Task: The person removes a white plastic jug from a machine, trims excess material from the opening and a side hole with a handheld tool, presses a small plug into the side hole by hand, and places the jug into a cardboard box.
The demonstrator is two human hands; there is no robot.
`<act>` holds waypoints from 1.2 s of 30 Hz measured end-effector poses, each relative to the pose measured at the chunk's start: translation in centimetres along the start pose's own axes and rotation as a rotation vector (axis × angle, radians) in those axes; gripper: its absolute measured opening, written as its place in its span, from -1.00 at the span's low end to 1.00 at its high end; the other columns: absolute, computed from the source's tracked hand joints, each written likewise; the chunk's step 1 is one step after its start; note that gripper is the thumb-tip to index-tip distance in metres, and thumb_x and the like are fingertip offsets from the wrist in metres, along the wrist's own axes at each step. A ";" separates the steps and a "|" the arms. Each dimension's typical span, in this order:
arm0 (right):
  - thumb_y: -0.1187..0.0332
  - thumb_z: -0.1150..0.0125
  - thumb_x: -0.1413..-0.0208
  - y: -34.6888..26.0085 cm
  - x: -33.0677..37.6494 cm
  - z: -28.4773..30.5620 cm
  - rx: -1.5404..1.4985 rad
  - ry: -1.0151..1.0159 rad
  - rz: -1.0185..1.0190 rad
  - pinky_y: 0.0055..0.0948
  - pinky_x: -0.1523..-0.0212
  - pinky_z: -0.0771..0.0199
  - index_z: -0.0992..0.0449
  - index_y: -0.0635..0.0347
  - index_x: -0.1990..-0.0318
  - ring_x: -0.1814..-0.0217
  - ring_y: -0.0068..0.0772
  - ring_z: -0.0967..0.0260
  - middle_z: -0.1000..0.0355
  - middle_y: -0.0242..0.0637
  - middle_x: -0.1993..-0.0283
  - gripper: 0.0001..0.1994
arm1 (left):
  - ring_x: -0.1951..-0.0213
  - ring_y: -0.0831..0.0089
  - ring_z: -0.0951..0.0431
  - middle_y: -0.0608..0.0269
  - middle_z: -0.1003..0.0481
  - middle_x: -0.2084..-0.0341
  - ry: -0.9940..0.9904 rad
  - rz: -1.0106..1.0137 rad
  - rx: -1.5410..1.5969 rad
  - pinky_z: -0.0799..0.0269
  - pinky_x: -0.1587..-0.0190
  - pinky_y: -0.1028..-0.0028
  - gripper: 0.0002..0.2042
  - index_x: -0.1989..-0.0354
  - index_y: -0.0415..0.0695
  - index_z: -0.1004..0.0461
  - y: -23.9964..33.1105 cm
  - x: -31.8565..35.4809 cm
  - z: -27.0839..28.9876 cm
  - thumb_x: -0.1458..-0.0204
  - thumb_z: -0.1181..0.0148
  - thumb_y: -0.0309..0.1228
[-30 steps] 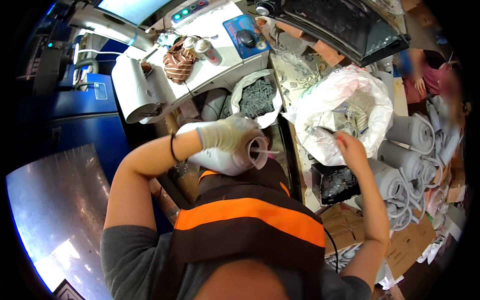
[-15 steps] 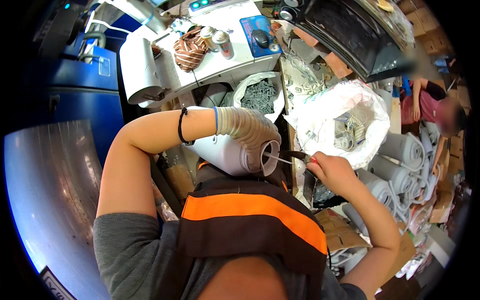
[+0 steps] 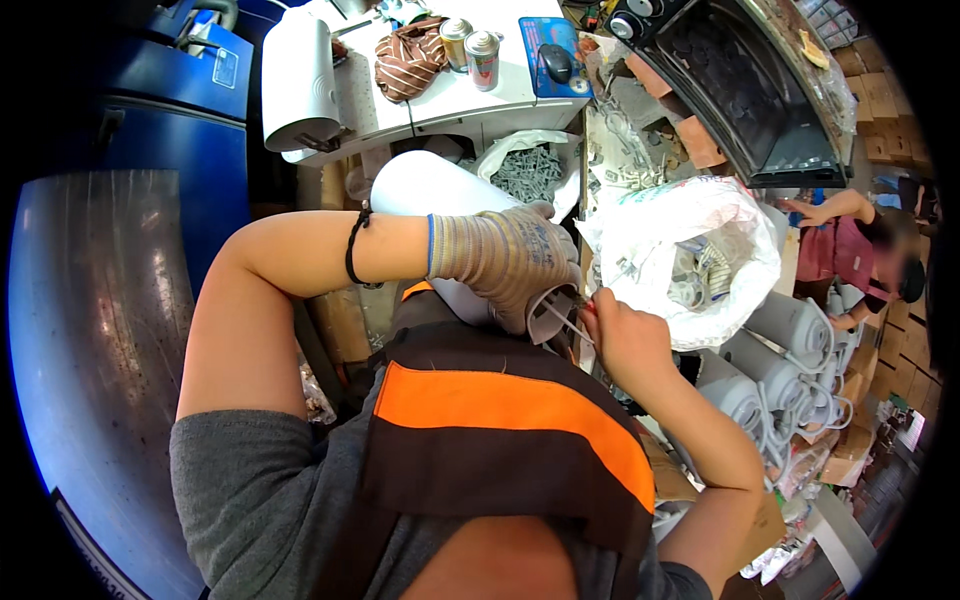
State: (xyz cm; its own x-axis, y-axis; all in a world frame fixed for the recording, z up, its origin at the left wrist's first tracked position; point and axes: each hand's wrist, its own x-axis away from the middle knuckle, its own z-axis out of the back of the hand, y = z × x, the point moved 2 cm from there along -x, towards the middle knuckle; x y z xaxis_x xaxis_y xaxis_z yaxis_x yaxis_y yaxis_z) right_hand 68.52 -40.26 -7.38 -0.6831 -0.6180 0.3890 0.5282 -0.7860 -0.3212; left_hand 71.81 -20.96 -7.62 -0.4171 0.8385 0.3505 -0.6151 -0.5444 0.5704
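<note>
Gloved left hand wrapped around one white housing; bare right hand, fingers pinching a thin tool. Right: one white bag of parts. Far: two cans.

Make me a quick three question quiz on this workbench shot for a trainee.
1. True or false: the left hand wears a glove.
2. What does the right hand hold against the white housing? A) thin tool B) spray can C) mouse
3. Fill in: the white bag lies to the person's ____.
Key: 1 true; 2 A; 3 right.
</note>
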 end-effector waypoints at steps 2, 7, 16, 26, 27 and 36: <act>0.13 0.09 -0.22 1.0 0.8 0.5 -0.350 -0.277 -0.158 -0.24 0.42 -0.35 -0.34 0.25 0.32 0.54 -0.16 -0.41 -0.41 -0.13 0.56 -0.68 | 0.03 0.35 -0.41 0.30 -0.43 0.22 0.032 0.064 0.041 0.00 -0.22 0.12 -0.47 0.18 0.01 -0.46 -0.4 0.6 -0.6 0.41 -0.30 -0.05; 0.09 0.08 -0.21 1.9 -0.4 -1.7 -0.617 -0.427 -0.333 -0.26 0.44 -0.34 -0.35 0.31 0.30 0.52 -0.21 -0.41 -0.38 -0.13 0.60 -0.63 | -0.02 0.23 -0.36 0.20 -0.38 0.14 0.243 0.118 -0.118 0.07 -0.25 0.08 -0.52 0.20 -0.02 -0.40 0.1 0.6 -1.2 0.31 -0.27 -0.06; 0.07 0.14 -0.24 5.3 -1.9 -7.6 -0.303 -0.046 -0.220 -0.52 0.75 -0.14 -0.39 0.11 0.32 0.82 -0.56 -0.10 -0.30 -0.38 0.67 -0.68 | -0.21 0.19 -0.21 0.09 -0.29 -0.08 0.622 0.134 -0.161 0.13 -0.30 0.13 -0.33 0.02 -0.07 -0.32 -2.3 -3.2 -5.6 0.34 -0.30 0.01; 0.01 0.09 -0.23 4.0 -4.3 -5.6 -1.600 -0.362 -0.763 -0.63 0.81 0.10 -0.34 0.09 0.27 0.85 -0.62 0.04 -0.23 -0.40 0.71 -0.67 | -0.25 0.23 -0.16 0.17 -0.26 -0.14 0.788 0.263 -0.441 0.15 -0.30 0.13 -0.35 -0.03 0.01 -0.34 -8.1 -4.9 -6.3 0.37 -0.24 -0.08; 0.01 0.09 -0.23 3.9 -4.5 -5.4 -1.634 -0.308 -0.764 -0.63 0.81 0.09 -0.34 0.09 0.27 0.85 -0.62 0.03 -0.24 -0.39 0.70 -0.67 | -0.24 0.23 -0.17 0.18 -0.26 -0.14 0.826 0.265 -0.442 0.14 -0.30 0.14 -0.36 -0.02 0.01 -0.34 -8.5 -4.8 -6.0 0.36 -0.23 -0.08; -0.01 0.10 -0.23 3.5 -5.9 -6.7 -2.022 -0.572 -0.739 -0.62 0.78 0.15 -0.28 0.02 0.39 0.86 -0.68 0.12 -0.25 -0.45 0.68 -0.67 | -0.17 0.17 -0.26 0.14 -0.31 -0.09 1.014 0.142 -0.415 -0.01 -0.24 0.11 -0.49 0.03 -0.01 -0.37 -8.7 -7.6 -8.5 0.28 -0.20 -0.24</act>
State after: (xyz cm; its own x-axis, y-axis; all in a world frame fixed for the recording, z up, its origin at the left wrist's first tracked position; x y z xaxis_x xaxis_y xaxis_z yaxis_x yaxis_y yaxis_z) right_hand 71.02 -39.23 -16.55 -0.0830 -0.5411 0.8369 -0.9957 0.0099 -0.0923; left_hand 74.64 -22.74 -21.60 -0.7402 0.4641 -0.4865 -0.6158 -0.7584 0.2134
